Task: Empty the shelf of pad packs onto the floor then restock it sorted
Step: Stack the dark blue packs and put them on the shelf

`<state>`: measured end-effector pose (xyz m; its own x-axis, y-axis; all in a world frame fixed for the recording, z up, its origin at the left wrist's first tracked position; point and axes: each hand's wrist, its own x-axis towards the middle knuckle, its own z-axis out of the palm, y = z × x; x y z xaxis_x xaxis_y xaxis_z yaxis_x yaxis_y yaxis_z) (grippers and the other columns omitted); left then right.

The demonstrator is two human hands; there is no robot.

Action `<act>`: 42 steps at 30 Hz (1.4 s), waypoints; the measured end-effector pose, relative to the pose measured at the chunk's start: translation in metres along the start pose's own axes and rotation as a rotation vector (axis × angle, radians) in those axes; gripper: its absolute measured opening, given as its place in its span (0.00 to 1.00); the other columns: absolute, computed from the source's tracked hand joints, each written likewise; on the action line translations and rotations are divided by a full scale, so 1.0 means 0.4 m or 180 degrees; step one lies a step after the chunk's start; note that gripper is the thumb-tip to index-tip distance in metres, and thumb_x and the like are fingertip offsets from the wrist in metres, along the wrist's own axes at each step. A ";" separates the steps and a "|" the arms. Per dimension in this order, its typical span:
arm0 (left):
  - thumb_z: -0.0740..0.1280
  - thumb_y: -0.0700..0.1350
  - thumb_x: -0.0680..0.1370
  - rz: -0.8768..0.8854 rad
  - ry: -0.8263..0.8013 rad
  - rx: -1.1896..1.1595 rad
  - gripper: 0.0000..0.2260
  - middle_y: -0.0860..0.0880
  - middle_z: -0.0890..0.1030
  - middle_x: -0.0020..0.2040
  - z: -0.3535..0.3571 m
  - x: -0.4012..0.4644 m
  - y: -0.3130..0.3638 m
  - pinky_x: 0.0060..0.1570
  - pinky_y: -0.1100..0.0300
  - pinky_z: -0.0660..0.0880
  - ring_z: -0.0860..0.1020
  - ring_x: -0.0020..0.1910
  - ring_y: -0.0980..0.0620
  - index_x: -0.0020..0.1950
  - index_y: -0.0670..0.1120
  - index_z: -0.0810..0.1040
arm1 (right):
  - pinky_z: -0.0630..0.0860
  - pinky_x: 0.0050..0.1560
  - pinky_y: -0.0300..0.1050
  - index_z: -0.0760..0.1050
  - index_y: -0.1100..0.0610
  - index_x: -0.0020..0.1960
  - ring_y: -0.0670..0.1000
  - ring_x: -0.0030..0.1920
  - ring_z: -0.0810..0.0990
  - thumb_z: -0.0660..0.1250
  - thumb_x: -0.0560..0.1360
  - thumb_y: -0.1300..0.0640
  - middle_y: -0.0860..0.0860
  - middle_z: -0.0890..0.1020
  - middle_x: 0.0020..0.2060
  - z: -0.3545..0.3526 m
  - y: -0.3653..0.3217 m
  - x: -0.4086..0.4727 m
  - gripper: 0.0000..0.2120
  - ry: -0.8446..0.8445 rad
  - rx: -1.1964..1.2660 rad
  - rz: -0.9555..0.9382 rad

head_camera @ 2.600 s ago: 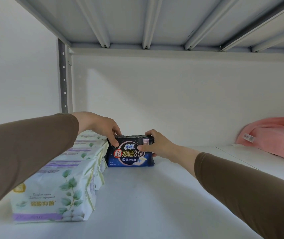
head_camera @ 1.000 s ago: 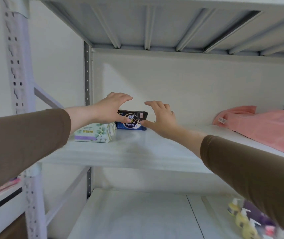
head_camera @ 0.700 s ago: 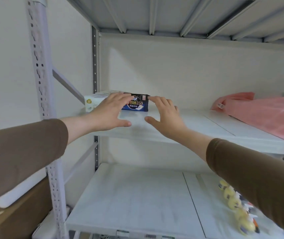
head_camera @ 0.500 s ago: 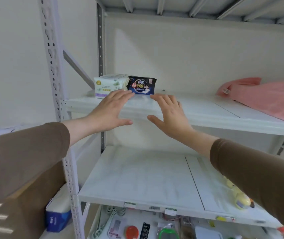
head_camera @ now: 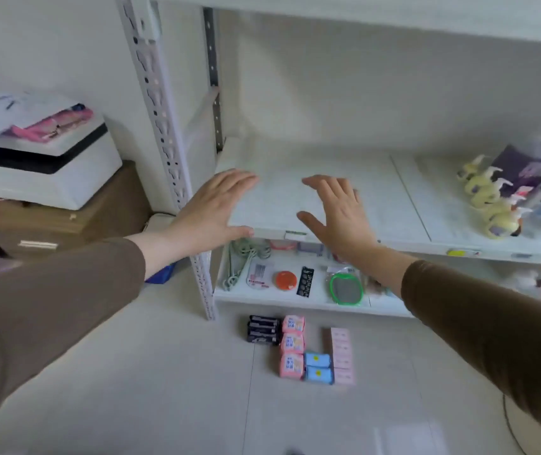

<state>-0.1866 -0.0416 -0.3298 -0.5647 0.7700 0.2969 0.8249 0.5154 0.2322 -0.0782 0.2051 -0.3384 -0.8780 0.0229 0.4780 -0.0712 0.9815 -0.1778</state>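
Note:
Several pad packs lie grouped on the floor below the rack: dark packs, pink packs, two blue packs and a pale pink row. My left hand and my right hand hover with fingers spread and hold nothing, in front of the middle white shelf. The upper shelf with the stocked packs is out of view.
Yellow pump bottles and blue bottles stand at the shelf's right. The bottom shelf holds small goods, among them a green-rimmed item. A perforated upright stands left, with a white printer on a brown cabinet beyond it.
My hands let go of the dark pack on the upper shelf and drew back empty. My view dropped down to the lower shelves and the packs on the floor.

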 end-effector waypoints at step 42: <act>0.66 0.47 0.79 -0.0991 -0.1465 -0.0899 0.25 0.48 0.69 0.72 1.958 -0.378 -0.617 0.68 0.52 0.66 0.64 0.72 0.47 0.75 0.45 0.65 | 0.70 0.58 0.52 0.72 0.53 0.69 0.58 0.59 0.74 0.67 0.75 0.58 0.52 0.76 0.61 1.865 0.371 -0.840 0.22 -0.1698 0.0303 0.1925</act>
<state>-0.2847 0.0092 -1.1574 -0.6568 0.7151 -0.2393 0.5490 0.6710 0.4983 -0.1467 0.2012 -1.1673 -0.8832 0.4269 -0.1944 0.4691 0.8073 -0.3580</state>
